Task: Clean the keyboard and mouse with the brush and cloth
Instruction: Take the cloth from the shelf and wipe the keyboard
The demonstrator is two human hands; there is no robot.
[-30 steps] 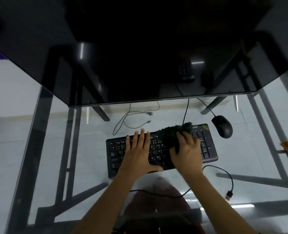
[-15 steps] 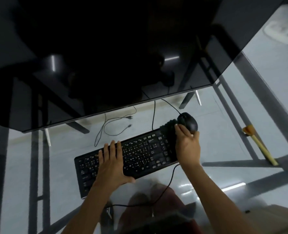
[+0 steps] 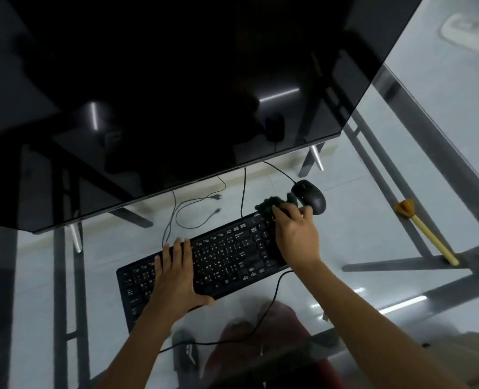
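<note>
A black keyboard (image 3: 227, 256) lies slanted on the glass desk (image 3: 344, 276). My left hand (image 3: 176, 273) rests flat on its left half, fingers spread, thumb hooked over the near edge. My right hand (image 3: 295, 234) presses a dark green cloth (image 3: 269, 204) onto the keyboard's far right end. The black mouse (image 3: 311, 196) sits just beyond the cloth, almost touching it. A brush with a pale wooden handle (image 3: 429, 237) lies at the right, apart from both hands.
A large dark monitor (image 3: 176, 94) fills the upper view, its lower edge just above the keyboard. Loose cables (image 3: 193, 209) lie behind the keyboard, and another cable (image 3: 272, 304) loops off its near right corner. Desk frame bars show through the glass.
My right hand has slid the cloth from the keyboard's middle to its right end, beside the mouse. The view has swung, so the keyboard now appears more slanted. My left hand stays on the left half.
</note>
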